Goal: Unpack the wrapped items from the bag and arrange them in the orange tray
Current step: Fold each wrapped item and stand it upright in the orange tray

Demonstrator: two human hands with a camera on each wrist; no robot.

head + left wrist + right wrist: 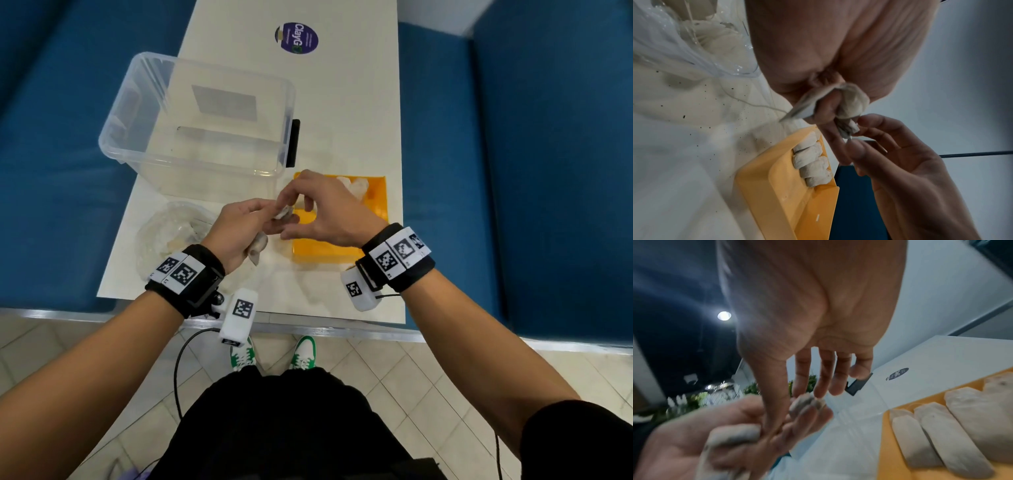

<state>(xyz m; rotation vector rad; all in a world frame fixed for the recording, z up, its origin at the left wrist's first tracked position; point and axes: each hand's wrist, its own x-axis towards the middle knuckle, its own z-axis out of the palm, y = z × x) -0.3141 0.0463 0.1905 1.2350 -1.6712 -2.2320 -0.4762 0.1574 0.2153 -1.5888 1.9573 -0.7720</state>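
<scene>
My left hand [246, 222] grips a small bunch of white wrapped items [853, 100] just left of the orange tray [329, 251]. My right hand [301, 205] reaches over from the tray side, and its fingertips [863, 121] pinch the end of one wrapped item [284, 213] that sticks out of the left hand. Several wrapped items [951, 434] lie side by side in a row at the tray's far end. The clear plastic bag [171, 233] lies crumpled left of my left hand, with pale contents showing through.
A large clear plastic bin [205, 120] stands behind the hands on the white table [359, 102], with a black flat object [293, 143] against its right side. A round purple sticker [296, 38] is at the table's far end. Blue seating flanks the table.
</scene>
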